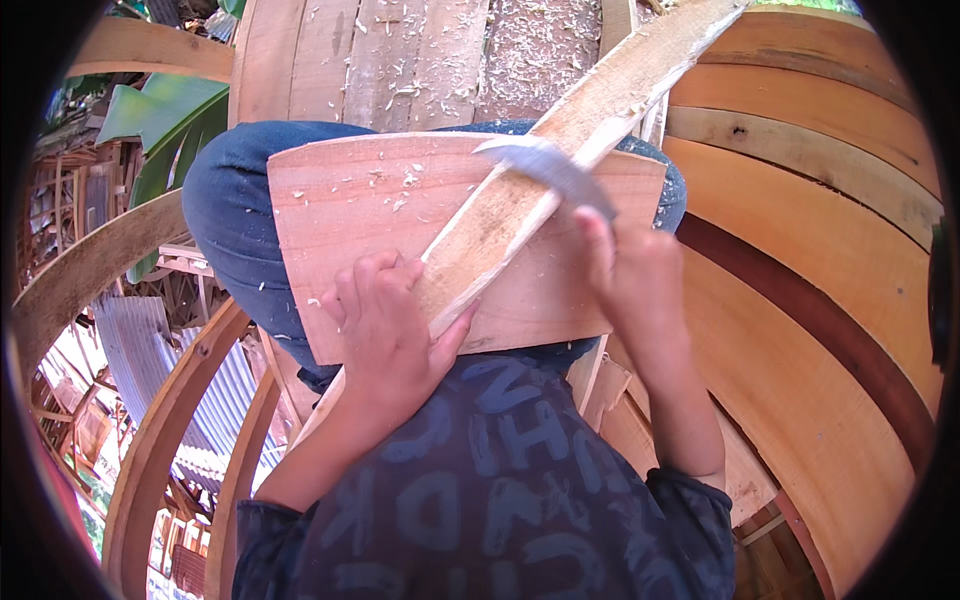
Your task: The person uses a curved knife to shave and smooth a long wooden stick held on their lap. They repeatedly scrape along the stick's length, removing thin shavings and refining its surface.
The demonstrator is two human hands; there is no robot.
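Observation:
A long narrow wooden strip (490,220) lies slantwise across a wide, pinkish flat board (340,240) on my lap. The strip has pale, freshly cut edges and runs away to the far right. My left hand (385,315) is wrapped round the strip's near end, thumb along its right edge. In my right hand (640,260), closed in a fist, is a curved-bladed knife (560,175). Its bright blade crosses the strip beyond my left hand and is smeared by motion; whether it touches the wood I cannot tell. My fist hides the handle.
Wood shavings litter the planked floor (420,60) ahead. Curved planks (800,230) form a wall close on my right. Bent wooden ribs (175,430) stand at the left, with corrugated metal sheets (215,390) and a large green leaf (165,120) beyond them.

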